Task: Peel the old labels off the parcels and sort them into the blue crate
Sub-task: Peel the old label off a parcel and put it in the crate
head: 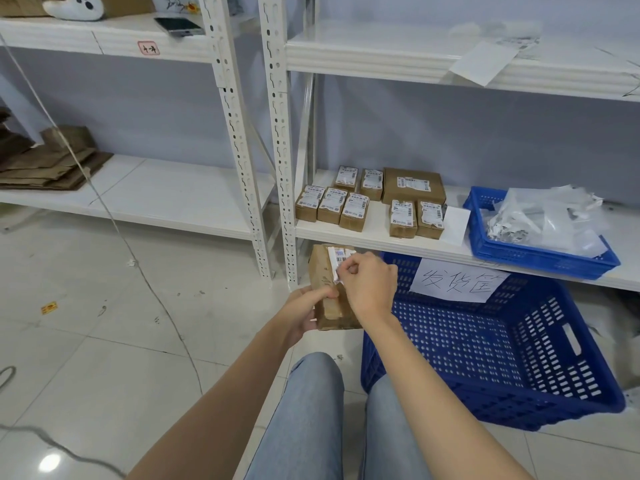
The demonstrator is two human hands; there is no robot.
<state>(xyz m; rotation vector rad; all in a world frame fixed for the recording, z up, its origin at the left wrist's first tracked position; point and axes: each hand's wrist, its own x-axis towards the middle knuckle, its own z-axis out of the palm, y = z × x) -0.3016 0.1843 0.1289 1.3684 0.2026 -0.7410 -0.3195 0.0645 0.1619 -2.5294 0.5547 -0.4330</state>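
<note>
A small brown cardboard parcel (323,271) is held upright in front of me, above the floor and just left of the big blue crate (502,344). My left hand (304,313) grips its lower end. My right hand (367,282) pinches the lower edge of the white barcode label (339,259) on its face; that edge is lifted off the cardboard. The crate stands on the floor with a handwritten paper sign on its far wall, and I see nothing inside it. Several more labelled parcels (349,211) lie on the low shelf behind.
A smaller blue tray (485,240) on the low shelf at right holds a heap of peeled white labels. White shelf posts (280,168) rise just behind the parcel. Flattened cardboard (52,164) lies on the left shelf. A thin cable (114,220) crosses the tiled floor. My knees are below.
</note>
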